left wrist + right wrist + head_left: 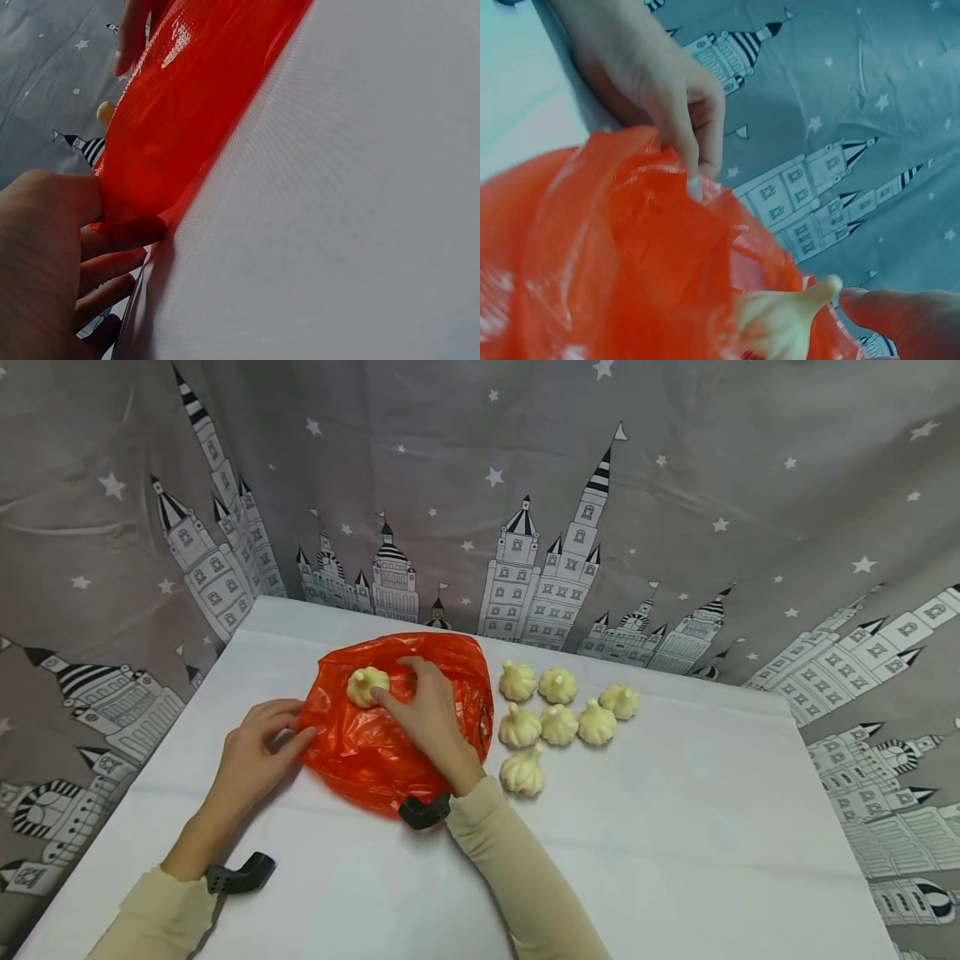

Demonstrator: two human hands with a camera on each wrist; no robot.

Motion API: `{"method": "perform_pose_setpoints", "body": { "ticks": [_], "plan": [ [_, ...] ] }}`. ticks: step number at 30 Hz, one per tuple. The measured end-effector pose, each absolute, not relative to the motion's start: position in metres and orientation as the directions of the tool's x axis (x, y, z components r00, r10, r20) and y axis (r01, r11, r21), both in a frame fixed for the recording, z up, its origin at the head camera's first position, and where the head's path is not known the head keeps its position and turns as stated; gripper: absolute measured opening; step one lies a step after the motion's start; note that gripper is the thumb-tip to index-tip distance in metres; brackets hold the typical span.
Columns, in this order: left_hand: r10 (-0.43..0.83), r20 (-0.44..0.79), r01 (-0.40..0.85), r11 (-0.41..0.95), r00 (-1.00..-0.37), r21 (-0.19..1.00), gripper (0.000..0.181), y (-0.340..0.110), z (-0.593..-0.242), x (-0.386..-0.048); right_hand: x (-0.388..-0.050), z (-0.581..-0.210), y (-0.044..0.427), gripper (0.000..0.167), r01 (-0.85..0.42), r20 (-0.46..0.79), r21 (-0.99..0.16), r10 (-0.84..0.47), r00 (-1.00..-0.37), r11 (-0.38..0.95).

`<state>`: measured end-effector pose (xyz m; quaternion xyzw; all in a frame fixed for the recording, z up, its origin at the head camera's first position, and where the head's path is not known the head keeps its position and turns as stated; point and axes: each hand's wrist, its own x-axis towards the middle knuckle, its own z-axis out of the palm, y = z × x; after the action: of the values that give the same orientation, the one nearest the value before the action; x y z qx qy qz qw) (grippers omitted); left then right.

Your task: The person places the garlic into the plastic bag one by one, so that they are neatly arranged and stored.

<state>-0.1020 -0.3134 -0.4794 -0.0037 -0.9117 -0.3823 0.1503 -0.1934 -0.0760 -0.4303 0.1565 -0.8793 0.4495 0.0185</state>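
A crumpled red plastic bag [360, 752] lies on the white table, one garlic bulb [362, 689] showing pale against it. At the bag's left edge my left hand [258, 743] pinches the film between thumb and fingers, as the left wrist view also shows. My right hand [431, 710] reaches over the bag, thumb tip beside the bulb and index finger held apart from it. In the right wrist view the garlic bulb [780, 322] sits by the bag's edge, its stem close to a fingertip [862, 304]. The right hand's other fingers are hidden.
To the right of the bag, several garlic bulbs [558, 725] stand in loose rows on the white table [675, 827]. A grey curtain [450, 460] printed with castles and stars hangs behind and at both sides. Each wrist wears a black camera band [240, 874].
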Motion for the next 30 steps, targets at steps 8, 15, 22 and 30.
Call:
{"method": "perform_pose_setpoints", "body": {
  "ticks": [8, 15, 22, 30],
  "plan": [
    [-0.117, 0.272, 0.113, 0.704, -0.955, 0.701, 0.020, -0.312, -0.478, -0.102, -0.184, -0.414, -0.067, 0.050, -0.347, 0.238, -0.792, -0.270, -0.933, 0.501],
    [-0.120, 0.268, 0.108, 0.705, -0.956, 0.701, 0.020, -0.311, -0.477, -0.104, -0.178, -0.408, -0.056, 0.045, -0.410, 0.319, -0.768, -0.261, -0.911, 0.493],
    [-0.124, 0.272, 0.111, 0.699, -0.954, 0.706, 0.018, -0.308, -0.479, -0.105, -0.171, -0.410, -0.045, 0.040, -0.474, 0.390, -0.745, -0.270, -0.880, 0.469],
    [-0.134, 0.266, 0.096, 0.707, -0.955, 0.701, 0.021, -0.305, -0.480, -0.106, -0.162, -0.409, -0.025, 0.038, -0.502, 0.433, -0.722, -0.255, -0.865, 0.477]
  ]
}}
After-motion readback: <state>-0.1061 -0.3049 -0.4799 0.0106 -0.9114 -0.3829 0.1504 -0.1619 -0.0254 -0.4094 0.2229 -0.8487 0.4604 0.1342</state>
